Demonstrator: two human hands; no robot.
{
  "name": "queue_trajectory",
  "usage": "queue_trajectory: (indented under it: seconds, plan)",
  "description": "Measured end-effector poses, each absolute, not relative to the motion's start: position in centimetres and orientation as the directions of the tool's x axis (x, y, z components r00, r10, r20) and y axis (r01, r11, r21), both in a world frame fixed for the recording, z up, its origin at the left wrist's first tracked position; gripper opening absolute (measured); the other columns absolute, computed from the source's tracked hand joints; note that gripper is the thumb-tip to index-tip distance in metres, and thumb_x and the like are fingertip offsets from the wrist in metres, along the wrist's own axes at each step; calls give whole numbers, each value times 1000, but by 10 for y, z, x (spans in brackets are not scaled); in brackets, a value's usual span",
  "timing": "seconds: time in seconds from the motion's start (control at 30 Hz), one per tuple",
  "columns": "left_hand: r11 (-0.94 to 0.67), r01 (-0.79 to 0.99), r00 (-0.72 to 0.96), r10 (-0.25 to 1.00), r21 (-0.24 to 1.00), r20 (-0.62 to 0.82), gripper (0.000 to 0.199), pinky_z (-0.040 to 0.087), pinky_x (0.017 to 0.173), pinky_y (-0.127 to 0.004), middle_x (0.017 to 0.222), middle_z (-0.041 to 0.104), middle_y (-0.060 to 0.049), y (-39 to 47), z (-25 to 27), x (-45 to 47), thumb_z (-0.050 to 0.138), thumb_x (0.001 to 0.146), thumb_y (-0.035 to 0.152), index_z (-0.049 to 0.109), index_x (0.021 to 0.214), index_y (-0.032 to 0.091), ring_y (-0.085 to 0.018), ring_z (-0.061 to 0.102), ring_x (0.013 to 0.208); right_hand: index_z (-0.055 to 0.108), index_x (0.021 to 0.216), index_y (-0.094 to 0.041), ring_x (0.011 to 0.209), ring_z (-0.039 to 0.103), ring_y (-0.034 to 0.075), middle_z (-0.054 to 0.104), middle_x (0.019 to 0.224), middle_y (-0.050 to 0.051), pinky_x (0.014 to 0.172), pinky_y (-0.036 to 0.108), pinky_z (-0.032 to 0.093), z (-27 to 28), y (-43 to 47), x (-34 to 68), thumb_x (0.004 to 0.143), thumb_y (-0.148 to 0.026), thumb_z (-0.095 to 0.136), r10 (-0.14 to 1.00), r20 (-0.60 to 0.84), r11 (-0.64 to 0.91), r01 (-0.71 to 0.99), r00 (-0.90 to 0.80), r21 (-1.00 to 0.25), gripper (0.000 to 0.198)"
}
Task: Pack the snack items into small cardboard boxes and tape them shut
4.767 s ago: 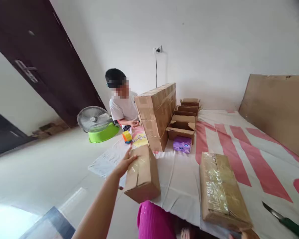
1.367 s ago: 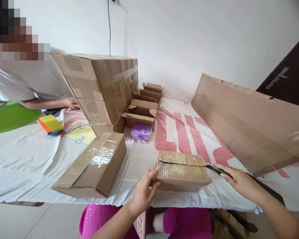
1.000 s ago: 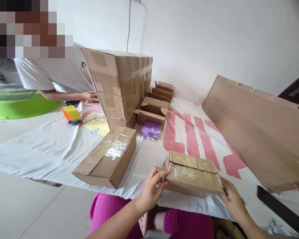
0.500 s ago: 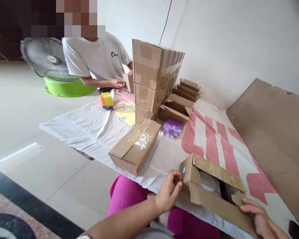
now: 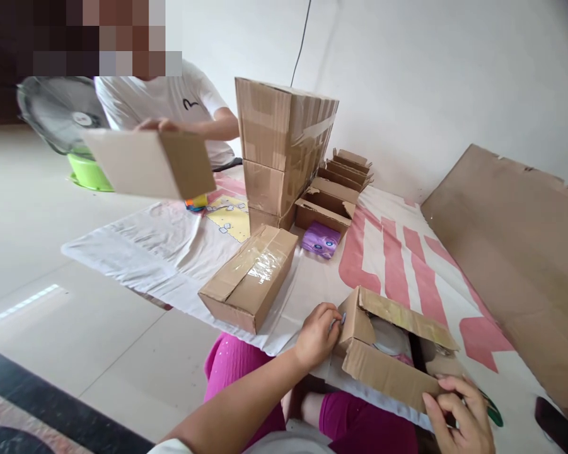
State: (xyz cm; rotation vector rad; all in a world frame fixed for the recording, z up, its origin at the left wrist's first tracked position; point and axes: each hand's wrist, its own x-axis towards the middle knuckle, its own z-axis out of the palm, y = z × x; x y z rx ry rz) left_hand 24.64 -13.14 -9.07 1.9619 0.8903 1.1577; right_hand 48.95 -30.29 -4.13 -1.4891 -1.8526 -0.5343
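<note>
An open cardboard box (image 5: 392,375) rests at the near edge of the cloth-covered table, its long flaps raised. Inside lies a whitish, rounded thing (image 5: 390,337) with some pink by it; its kind is unclear. At the box's left end, the curled fingers of my left hand (image 5: 318,335) press by a small pale patch. My right hand (image 5: 463,416) grips the right end of the near flap between thumb and fingers. A taped, closed cardboard box (image 5: 250,277) lies left of my left hand.
Tall stacked boxes (image 5: 286,139) stand behind, beside several open boxes (image 5: 326,205) and a purple packet (image 5: 320,239). Across the table a person (image 5: 170,101) holds another box (image 5: 137,164) over tape rolls (image 5: 197,203). Large cardboard (image 5: 510,265) leans at right; a dark object (image 5: 555,425) lies near.
The person opposite has raised a box and swung it left, in front of the fan. My left fingers have closed in on the box end; my right hand has shifted left along the flap.
</note>
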Motion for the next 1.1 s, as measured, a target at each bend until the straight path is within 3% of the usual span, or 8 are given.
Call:
queue_trajectory:
  seconds: [0.17,0.3,0.37,0.5,0.7,0.97,1.1]
  plan:
    - [-386,97,356,874,917,331,11,46,78,-29,94,62,-6,-134,-87,246,48,85,17,59,89,19,-17,58,89,54,69,-22,88,56,22,54,93,6,94,47,41,-44,-305,488,84,-21,63,680,728,257,958,-83,-131,18]
    - [-55,-17,361,931,998,57,17,45,71,-27,86,64,-3,-133,-80,248,59,82,32,59,92,19,-16,59,79,52,68,-22,88,56,21,54,92,6,96,47,40,-45,-305,485,85,-21,62,676,734,247,958,-60,-149,20]
    - [67,-63,343,938,996,-42,19,43,67,-26,82,63,-1,-131,-78,250,65,76,33,60,87,18,-15,57,73,51,67,-22,87,55,21,54,91,6,97,48,39,-45,-304,484,85,-20,62,666,744,248,957,-56,-151,21]
    - [151,-109,349,931,982,-105,20,42,65,-24,77,62,0,-126,-80,255,71,67,30,61,79,18,-13,54,69,51,68,-22,87,56,20,54,92,6,97,47,39,-46,-303,482,84,-19,62,653,755,253,957,-57,-146,20]
    - [386,-222,485,840,895,-242,45,43,60,-23,77,60,0,-113,-81,257,78,59,36,59,95,16,-12,56,67,51,68,-22,87,56,20,53,92,5,95,47,40,-47,-303,483,85,-20,62,649,759,249,957,-53,-146,20]
    - [447,-236,562,787,863,-254,37,36,58,-22,69,55,3,-110,-83,255,82,54,35,60,77,15,-8,49,61,52,68,-22,85,56,21,54,93,6,96,49,41,-50,-302,487,85,-22,63,640,765,256,959,-74,-122,20]
    - [410,-262,552,806,873,-213,43,37,64,-23,78,58,2,-110,-87,255,83,54,32,62,88,16,-9,50,66,53,68,-22,85,56,21,54,92,6,95,49,42,-50,-302,488,84,-23,64,642,764,253,960,-71,-123,19]
